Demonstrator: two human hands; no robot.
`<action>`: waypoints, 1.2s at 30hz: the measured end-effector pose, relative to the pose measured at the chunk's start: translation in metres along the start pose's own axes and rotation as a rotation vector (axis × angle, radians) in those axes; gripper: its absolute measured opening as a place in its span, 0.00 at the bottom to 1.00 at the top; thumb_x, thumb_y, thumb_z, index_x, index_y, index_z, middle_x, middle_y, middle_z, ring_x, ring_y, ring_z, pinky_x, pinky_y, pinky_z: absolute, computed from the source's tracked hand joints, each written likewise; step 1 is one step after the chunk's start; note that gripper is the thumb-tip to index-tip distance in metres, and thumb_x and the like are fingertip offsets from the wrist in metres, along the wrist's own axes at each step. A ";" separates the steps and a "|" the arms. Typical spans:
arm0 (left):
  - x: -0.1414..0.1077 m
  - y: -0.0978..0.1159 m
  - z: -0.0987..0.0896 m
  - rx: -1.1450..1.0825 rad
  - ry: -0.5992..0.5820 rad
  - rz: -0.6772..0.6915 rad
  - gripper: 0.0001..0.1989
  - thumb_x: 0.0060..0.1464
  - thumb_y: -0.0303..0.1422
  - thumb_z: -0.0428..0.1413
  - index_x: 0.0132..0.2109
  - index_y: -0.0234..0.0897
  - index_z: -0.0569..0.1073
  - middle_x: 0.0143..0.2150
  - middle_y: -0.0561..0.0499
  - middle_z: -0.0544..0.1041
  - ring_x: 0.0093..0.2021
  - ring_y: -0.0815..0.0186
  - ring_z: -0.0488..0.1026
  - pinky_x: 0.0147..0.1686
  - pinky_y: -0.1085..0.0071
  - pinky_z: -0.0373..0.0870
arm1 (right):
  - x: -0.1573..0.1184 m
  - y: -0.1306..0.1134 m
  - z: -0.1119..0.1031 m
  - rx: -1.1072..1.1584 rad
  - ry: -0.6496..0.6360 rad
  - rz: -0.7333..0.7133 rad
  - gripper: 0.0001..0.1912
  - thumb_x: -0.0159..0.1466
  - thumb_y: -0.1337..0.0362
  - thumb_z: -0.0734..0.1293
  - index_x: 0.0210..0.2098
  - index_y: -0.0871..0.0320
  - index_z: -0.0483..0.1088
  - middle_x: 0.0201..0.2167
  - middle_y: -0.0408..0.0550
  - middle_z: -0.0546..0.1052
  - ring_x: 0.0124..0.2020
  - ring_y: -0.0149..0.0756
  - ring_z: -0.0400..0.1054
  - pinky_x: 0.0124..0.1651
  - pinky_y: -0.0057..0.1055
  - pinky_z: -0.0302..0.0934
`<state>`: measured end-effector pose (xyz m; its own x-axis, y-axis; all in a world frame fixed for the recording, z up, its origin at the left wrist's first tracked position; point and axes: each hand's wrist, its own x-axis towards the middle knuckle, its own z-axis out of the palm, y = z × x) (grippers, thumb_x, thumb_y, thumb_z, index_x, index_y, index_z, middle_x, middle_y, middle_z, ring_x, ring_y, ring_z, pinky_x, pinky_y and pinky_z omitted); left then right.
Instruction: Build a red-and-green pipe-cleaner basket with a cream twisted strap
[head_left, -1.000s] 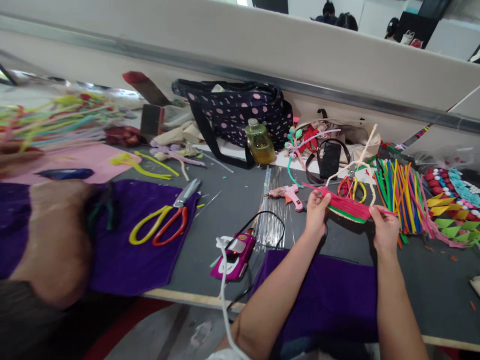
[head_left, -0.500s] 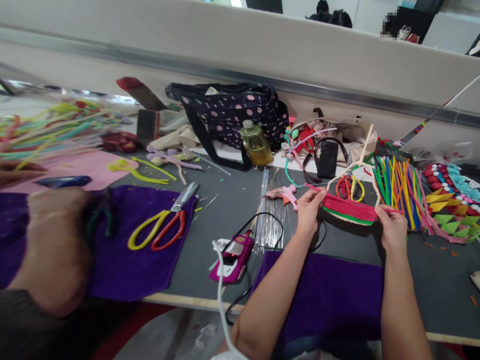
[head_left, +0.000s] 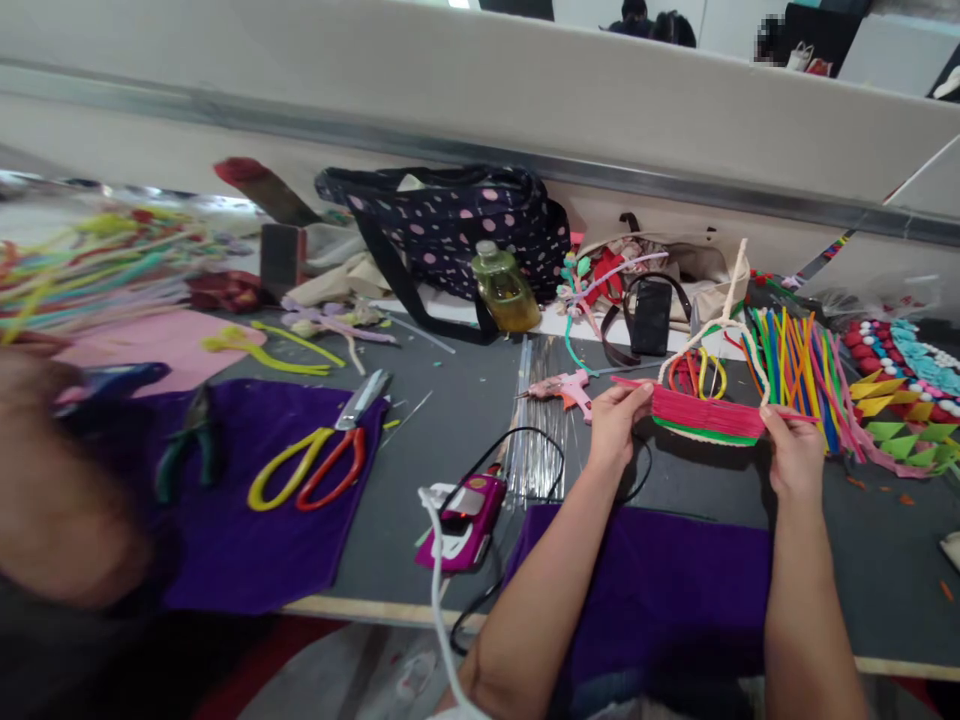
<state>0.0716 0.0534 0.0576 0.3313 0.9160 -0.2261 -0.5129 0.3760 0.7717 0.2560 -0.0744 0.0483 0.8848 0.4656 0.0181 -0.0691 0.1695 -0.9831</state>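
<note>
Evenly, two hands hold a pink and green panel by its ends

The panel (head_left: 706,412) is at the right of the scene, apparently lifted over the grey table (head_left: 457,415), with a cream loop (head_left: 726,323) rising from its far edge. The left hand (head_left: 616,425) is closed to a pinch, thumb and forefinger on the panel's left end; the right hand (head_left: 793,455) pinches the right end likewise, its other fingers curled and partly hidden.

With only the ends gripped, the middle could sag or twist if one hand turns more than the other. Too hard an outward pull might work the pink strands loose or strain the loop where it meets the panel; how it is fastened cannot be seen. Swung right, the loop could snag on the coloured stems (head_left: 796,370) just beside it. A dropped end might catch on the red and yellow handles (head_left: 702,371) behind the panel. The pink glue gun (head_left: 573,386) lies just left of the left hand; if hot, it could burn a careless knuckle.
</note>
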 end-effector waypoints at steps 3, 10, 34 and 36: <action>0.000 0.000 -0.001 0.031 -0.006 0.006 0.14 0.35 0.34 0.69 0.31 0.30 0.79 0.28 0.48 0.79 0.27 0.68 0.75 0.34 0.70 0.73 | 0.000 -0.002 -0.001 -0.004 -0.008 -0.015 0.12 0.45 0.60 0.76 0.26 0.60 0.76 0.21 0.41 0.74 0.22 0.27 0.64 0.29 0.28 0.60; 0.001 0.000 -0.002 0.065 -0.047 -0.018 0.14 0.34 0.34 0.69 0.29 0.30 0.79 0.28 0.48 0.79 0.26 0.69 0.75 0.33 0.71 0.73 | -0.001 -0.008 0.000 0.020 0.006 0.011 0.12 0.44 0.61 0.77 0.26 0.60 0.76 0.22 0.41 0.74 0.21 0.25 0.62 0.26 0.26 0.58; 0.005 -0.022 -0.003 0.071 -0.038 -0.121 0.14 0.32 0.33 0.68 0.30 0.31 0.79 0.26 0.48 0.78 0.24 0.72 0.73 0.28 0.76 0.71 | 0.020 0.024 -0.012 -0.019 0.118 0.009 0.14 0.44 0.58 0.75 0.24 0.59 0.71 0.20 0.40 0.73 0.21 0.29 0.66 0.29 0.30 0.62; 0.006 -0.022 -0.004 0.082 -0.042 -0.133 0.14 0.32 0.33 0.68 0.30 0.31 0.79 0.26 0.48 0.79 0.25 0.71 0.73 0.28 0.75 0.72 | 0.020 0.023 -0.011 -0.008 0.113 0.025 0.14 0.44 0.58 0.75 0.24 0.59 0.71 0.19 0.39 0.73 0.21 0.29 0.66 0.28 0.30 0.62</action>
<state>0.0818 0.0511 0.0364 0.4259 0.8514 -0.3060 -0.3966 0.4796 0.7827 0.2770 -0.0708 0.0240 0.9293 0.3684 -0.0271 -0.0890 0.1522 -0.9843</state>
